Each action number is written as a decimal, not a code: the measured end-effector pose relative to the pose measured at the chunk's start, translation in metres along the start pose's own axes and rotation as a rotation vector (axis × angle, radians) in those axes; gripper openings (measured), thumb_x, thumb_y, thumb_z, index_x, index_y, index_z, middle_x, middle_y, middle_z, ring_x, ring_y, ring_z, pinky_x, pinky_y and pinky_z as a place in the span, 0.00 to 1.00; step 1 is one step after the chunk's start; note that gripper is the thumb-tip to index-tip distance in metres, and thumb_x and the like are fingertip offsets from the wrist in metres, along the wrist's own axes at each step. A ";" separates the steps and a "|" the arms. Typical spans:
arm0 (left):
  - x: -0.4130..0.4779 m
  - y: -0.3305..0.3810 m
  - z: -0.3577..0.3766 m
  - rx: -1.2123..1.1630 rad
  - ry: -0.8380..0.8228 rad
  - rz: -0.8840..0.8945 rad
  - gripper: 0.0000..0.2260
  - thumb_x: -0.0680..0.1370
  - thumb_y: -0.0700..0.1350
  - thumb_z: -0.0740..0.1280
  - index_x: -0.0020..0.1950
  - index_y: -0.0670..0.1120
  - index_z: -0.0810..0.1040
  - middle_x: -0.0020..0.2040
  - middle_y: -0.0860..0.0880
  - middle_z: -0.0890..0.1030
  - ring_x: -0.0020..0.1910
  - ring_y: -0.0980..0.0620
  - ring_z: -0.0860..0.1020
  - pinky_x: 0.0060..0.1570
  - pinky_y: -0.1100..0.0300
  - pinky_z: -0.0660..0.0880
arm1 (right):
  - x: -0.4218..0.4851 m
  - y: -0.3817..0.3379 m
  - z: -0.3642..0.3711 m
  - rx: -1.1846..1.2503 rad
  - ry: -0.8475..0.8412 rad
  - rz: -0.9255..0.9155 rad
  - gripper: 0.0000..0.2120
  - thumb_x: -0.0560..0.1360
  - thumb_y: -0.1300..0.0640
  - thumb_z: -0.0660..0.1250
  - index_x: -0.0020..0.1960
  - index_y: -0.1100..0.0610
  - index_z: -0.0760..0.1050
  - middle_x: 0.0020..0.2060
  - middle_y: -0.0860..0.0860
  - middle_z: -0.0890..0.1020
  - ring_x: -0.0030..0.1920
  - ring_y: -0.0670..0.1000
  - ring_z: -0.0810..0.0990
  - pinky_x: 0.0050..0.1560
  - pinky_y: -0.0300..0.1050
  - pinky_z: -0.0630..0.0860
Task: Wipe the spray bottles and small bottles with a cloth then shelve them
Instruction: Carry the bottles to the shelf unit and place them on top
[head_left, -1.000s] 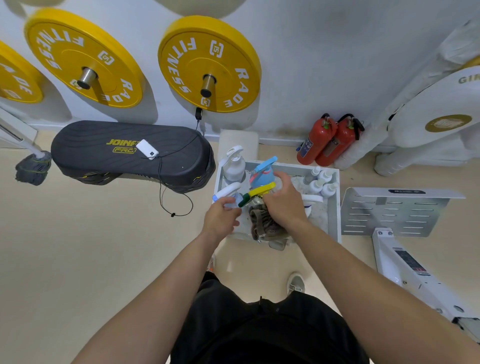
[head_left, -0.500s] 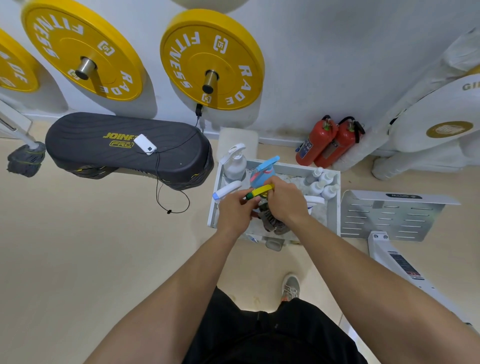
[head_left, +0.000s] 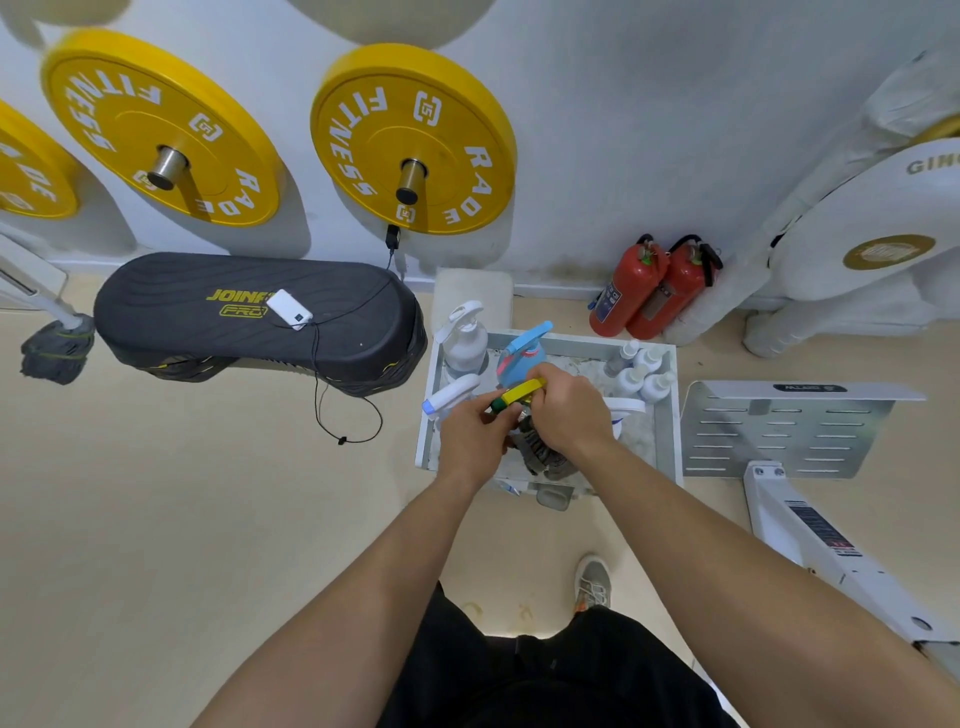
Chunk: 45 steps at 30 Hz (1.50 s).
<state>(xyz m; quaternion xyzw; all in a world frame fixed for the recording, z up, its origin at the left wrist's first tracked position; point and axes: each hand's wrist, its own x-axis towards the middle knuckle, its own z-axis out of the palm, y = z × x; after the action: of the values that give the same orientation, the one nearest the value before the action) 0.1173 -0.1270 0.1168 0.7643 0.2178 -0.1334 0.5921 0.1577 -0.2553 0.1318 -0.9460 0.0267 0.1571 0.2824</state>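
A gym corner with a pale beige floor (head_left: 156, 519) and a white wall (head_left: 649, 130). Yellow weight plates (head_left: 413, 137) hang on steel pegs on the wall. Below them a black step platform (head_left: 208, 317) lies on the floor, with a white power bank (head_left: 289, 309) and its cable on top. A grey mop head (head_left: 54, 351) sits at far left. Two red fire extinguishers (head_left: 652, 291) stand against the wall. At right is a white machine frame (head_left: 810, 535) with a slotted metal plate (head_left: 779, 431).

The surface carrying the bottles is a white rimmed tray (head_left: 582, 341), directly ahead of the person. In its far left corner a white spray bottle (head_left: 465, 338) stands upright. Just beside it is a blue spray bottle (head_left: 522, 353). A white sprayer with a blue tip (head_left: 449, 397) lies tilted at the left rim. Four small bottles (head_left: 641, 369) cluster in the far right corner.

Above the tray's middle, both hands meet on the yellow-headed spray bottle (head_left: 522, 393). Its body is hidden. The head's long axis runs roughly left to right, slightly tilted, with the green nozzle pointing left and toward the person. The left hand (head_left: 475, 436) has a closed grip at the nozzle end of the bottle. The right hand (head_left: 566, 410) has its grip closed on a grey-brown cloth (head_left: 540, 454), which hangs below it against the bottle.
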 end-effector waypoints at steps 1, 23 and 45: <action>-0.001 0.001 -0.001 -0.001 -0.003 -0.008 0.10 0.80 0.46 0.70 0.61 0.47 0.82 0.44 0.43 0.86 0.32 0.56 0.81 0.34 0.62 0.80 | 0.000 0.000 -0.001 0.016 -0.013 0.005 0.10 0.79 0.59 0.56 0.53 0.52 0.75 0.41 0.56 0.80 0.44 0.59 0.77 0.40 0.50 0.73; 0.004 0.054 0.013 0.822 0.033 0.388 0.12 0.78 0.45 0.66 0.62 0.49 0.80 0.58 0.47 0.78 0.58 0.45 0.76 0.50 0.49 0.76 | -0.024 0.073 -0.065 -0.228 -0.121 0.025 0.23 0.77 0.54 0.64 0.72 0.48 0.72 0.67 0.51 0.74 0.64 0.56 0.76 0.54 0.49 0.73; 0.062 0.080 0.008 0.908 0.099 0.341 0.15 0.80 0.46 0.63 0.67 0.48 0.77 0.62 0.47 0.77 0.60 0.44 0.76 0.49 0.50 0.77 | 0.057 0.047 -0.087 -0.845 -0.116 -0.313 0.19 0.71 0.65 0.70 0.60 0.50 0.78 0.53 0.49 0.80 0.50 0.56 0.82 0.39 0.46 0.75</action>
<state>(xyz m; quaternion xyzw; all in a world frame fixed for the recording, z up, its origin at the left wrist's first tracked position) 0.2112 -0.1399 0.1533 0.9756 0.0373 -0.0794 0.2013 0.2295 -0.3400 0.1585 -0.9606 -0.1987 0.1624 -0.1070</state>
